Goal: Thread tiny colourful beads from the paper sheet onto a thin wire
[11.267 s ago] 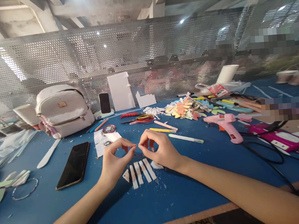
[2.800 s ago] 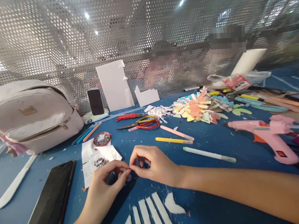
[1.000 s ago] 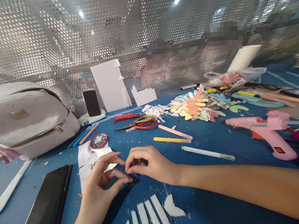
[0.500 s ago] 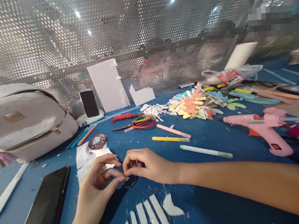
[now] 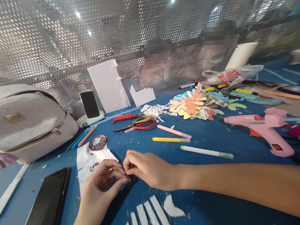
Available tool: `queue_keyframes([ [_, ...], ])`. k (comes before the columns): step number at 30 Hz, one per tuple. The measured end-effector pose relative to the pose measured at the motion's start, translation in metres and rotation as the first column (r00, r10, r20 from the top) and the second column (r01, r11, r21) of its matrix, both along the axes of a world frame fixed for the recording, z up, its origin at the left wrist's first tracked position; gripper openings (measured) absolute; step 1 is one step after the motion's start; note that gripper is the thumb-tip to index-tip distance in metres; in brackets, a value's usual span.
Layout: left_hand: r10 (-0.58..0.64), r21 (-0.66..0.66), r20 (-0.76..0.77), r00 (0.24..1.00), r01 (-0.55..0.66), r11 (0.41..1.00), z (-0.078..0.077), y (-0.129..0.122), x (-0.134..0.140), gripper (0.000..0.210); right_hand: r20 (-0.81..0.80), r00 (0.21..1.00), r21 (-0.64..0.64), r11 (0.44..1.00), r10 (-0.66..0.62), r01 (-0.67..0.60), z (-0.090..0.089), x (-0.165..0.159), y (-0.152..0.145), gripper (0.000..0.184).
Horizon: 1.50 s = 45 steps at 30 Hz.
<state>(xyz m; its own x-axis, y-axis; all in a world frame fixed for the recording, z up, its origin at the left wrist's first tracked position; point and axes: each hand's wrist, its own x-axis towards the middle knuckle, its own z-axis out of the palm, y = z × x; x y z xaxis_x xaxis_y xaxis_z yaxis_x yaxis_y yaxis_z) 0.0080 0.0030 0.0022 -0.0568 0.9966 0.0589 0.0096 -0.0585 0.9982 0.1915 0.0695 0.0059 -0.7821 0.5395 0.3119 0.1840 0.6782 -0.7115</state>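
My left hand (image 5: 103, 184) is curved, its thumb and fingertips drawn together against my right hand's fingertips. My right hand (image 5: 149, 171) is closed in a pinch, knuckles up. Something small and dark lies at the meeting fingertips, too hidden to make out. Just behind my left hand is a crumpled white paper (image 5: 84, 161) with dark bits on it. A round red-rimmed dish (image 5: 97, 142) of small dark and light pieces sits on the paper's far edge. Several white strips (image 5: 153, 216) and a white tail-shaped cutout (image 5: 172, 206) lie in front of my hands.
Markers (image 5: 171, 139), red-handled scissors (image 5: 144, 123) and a heap of coloured paper cutouts (image 5: 190, 104) lie beyond my hands. A pink glue gun (image 5: 264, 128) is at right. A dark phone (image 5: 45, 205) and a pale backpack (image 5: 27, 124) are at left, a metal mesh wall (image 5: 123, 25) behind.
My left hand's fingers have curled in closer to the right hand. My right hand has turned slightly, knuckles more toward the camera. Things on the table stay in place.
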Motion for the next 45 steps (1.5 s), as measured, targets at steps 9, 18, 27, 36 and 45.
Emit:
queue_keyframes([
  [9,-0.026,0.037,-0.063,0.998,0.029,0.999,0.0011,0.0006,0.0007,0.014,-0.010,0.999,-0.019,0.999,-0.046,0.046,-0.0009,-0.0008,0.0011,0.008],
  [18,0.000,0.055,-0.066,0.998,0.004,0.998,0.0009,0.0014,-0.0006,0.019,-0.140,0.987,-0.089,0.994,-0.080,0.068,0.0023,-0.0004,0.0027,0.007],
  [27,0.047,0.108,-0.119,0.992,-0.034,0.994,-0.0018,0.0013,-0.0023,0.020,-0.145,0.987,-0.185,0.982,-0.063,0.035,0.0030,-0.0009,0.0028,0.004],
  [36,0.076,0.120,-0.234,0.969,-0.048,0.992,-0.0023,-0.0017,-0.0008,0.024,-0.080,0.991,-0.152,0.983,-0.111,0.098,0.0022,-0.0027,0.0031,0.008],
  [45,0.110,0.177,-0.315,0.943,-0.055,0.983,-0.0021,-0.0035,0.0000,0.029,-0.050,0.990,-0.113,0.986,-0.128,0.122,-0.0005,-0.0023,0.0026,0.009],
])
